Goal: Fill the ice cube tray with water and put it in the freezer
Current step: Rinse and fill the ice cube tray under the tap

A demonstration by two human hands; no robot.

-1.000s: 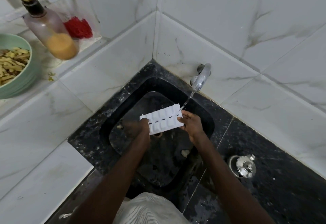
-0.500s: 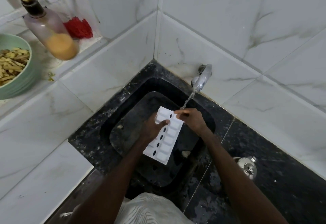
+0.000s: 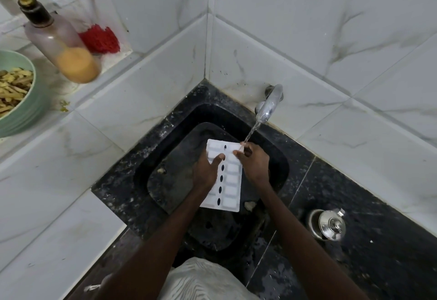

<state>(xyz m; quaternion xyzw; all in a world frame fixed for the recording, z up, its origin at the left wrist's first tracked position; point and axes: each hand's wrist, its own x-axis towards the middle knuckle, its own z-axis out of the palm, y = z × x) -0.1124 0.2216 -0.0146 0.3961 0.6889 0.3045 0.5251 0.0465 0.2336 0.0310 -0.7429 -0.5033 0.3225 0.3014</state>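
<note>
Well, the black sink (image 3: 165,139) fills the middle of the frame, and the white tray (image 3: 233,179) is held over it, in the middle. I cannot tell if the tray is flat or tipped. The left hand (image 3: 205,169) grips the tray's left side, thumb on top. The right hand (image 3: 254,165) pinches its top right corner. Just above that corner is the tap (image 3: 269,104), and its water (image 3: 251,131) lands there. The tray looks like thin plastic, so I think it is light now, but it may bend and get heavy when full. Wet plastic is slippery too. It seems best to hold both long sides and keep it flat, so nothing spills on the way to the freezer.
</note>
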